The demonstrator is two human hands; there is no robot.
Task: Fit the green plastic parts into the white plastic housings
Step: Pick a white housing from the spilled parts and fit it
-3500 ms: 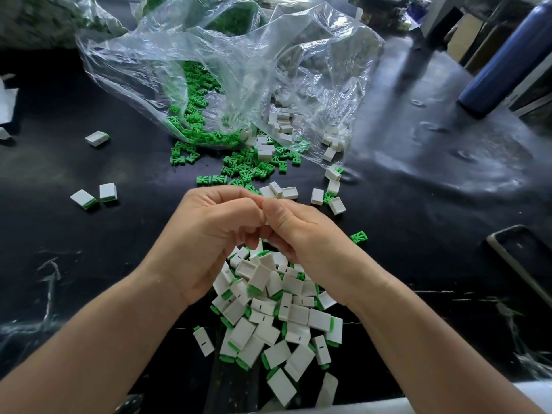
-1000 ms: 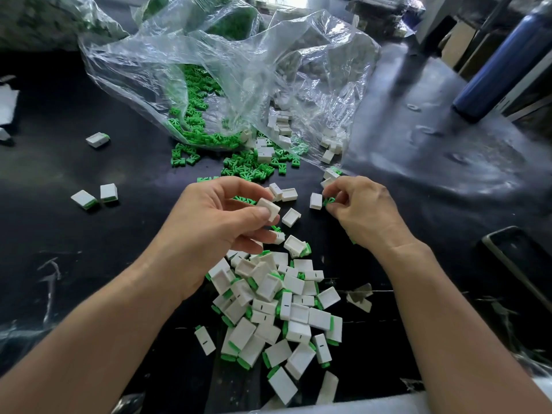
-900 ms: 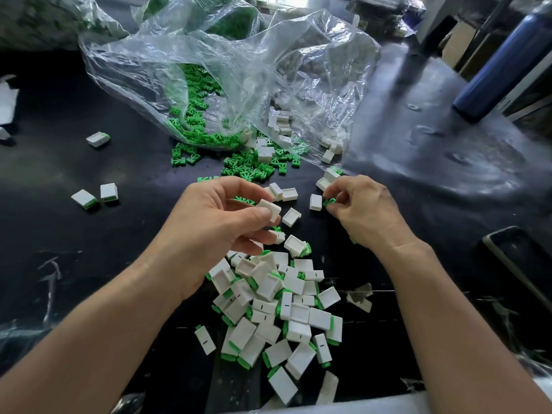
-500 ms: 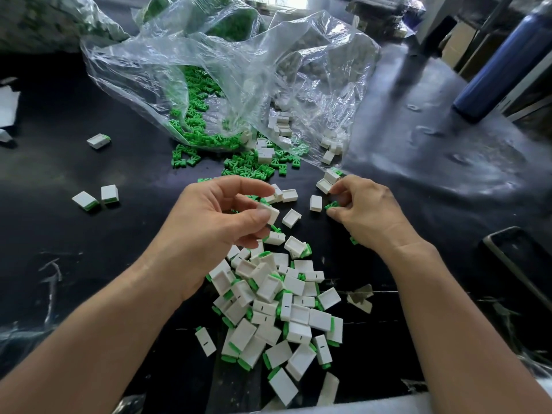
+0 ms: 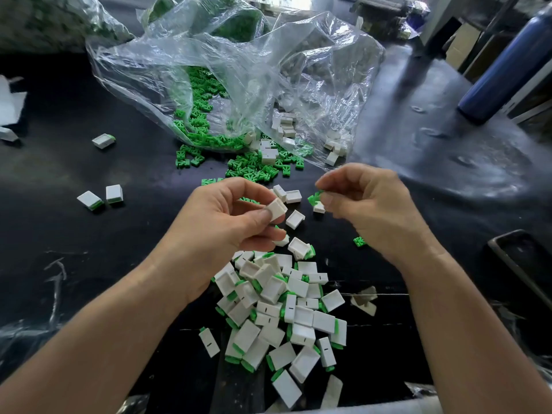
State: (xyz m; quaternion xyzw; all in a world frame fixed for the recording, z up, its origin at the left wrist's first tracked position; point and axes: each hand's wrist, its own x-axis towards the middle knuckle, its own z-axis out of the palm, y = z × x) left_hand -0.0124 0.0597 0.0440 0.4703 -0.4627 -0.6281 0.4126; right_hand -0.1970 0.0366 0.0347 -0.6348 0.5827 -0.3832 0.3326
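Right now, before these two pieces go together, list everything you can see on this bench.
open plastic bag: one, clear, back centre
loose green parts: many, green, spilling from the bag's mouth
empty housings: several, white, beside those parts
finished pile: many, white with green, near edge
stray finished pieces: three, white with green, left
bottle: one, blue, far right
table: one, black, underneath
left hand: one, pinching a white housing
right hand: one, pinching a green part
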